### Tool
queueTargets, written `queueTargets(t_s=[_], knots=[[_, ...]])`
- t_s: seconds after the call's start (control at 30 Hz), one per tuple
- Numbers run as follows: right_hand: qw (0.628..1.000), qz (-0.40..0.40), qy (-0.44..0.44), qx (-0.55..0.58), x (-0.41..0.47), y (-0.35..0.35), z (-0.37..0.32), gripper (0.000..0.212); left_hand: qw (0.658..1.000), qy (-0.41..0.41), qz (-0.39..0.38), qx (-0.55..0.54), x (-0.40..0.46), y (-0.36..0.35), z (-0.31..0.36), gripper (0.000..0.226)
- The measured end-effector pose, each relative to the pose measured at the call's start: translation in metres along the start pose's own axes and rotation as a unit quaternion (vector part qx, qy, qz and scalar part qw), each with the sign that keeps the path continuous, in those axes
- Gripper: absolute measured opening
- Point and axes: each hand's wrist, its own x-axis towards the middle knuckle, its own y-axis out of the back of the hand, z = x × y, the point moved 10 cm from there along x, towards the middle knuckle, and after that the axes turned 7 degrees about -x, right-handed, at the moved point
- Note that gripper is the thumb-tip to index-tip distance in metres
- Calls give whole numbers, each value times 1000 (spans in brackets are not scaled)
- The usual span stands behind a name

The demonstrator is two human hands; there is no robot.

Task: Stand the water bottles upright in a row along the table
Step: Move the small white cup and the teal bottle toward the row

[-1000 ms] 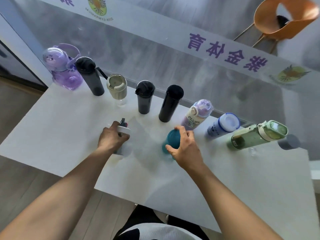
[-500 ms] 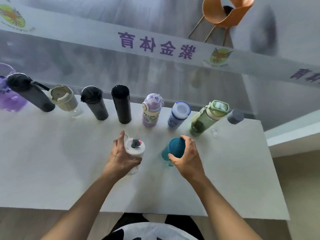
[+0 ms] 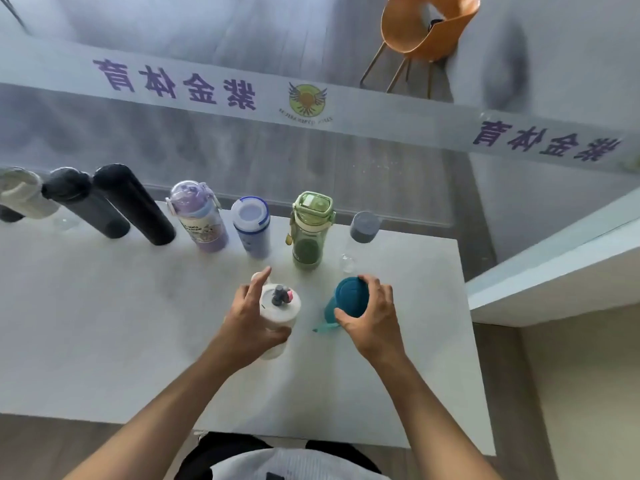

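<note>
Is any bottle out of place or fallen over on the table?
None has fallen or spilled. Two stand forward of the back row: the white bottle in the left hand and the teal bottle in the right hand.

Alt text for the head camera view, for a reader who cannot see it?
A person's left hand grips a white bottle and the right hand a teal bottle, both upright on a white table. Behind them, other bottles stand in a row along the far edge.
</note>
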Motion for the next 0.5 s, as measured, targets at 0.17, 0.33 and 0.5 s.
queueTargets(t_s=[0.17, 0.33, 0.5], knots=[[1000, -7, 11, 10, 21, 41, 55, 81, 999, -9, 35, -2, -2, -58, 43, 107], [1000, -9, 20, 8, 51, 68, 85, 87, 998, -32, 50, -3, -2, -88, 73, 106], [1000, -16, 22, 5, 92, 78, 94, 78, 998, -42, 51, 15, -2, -96, 87, 103]])
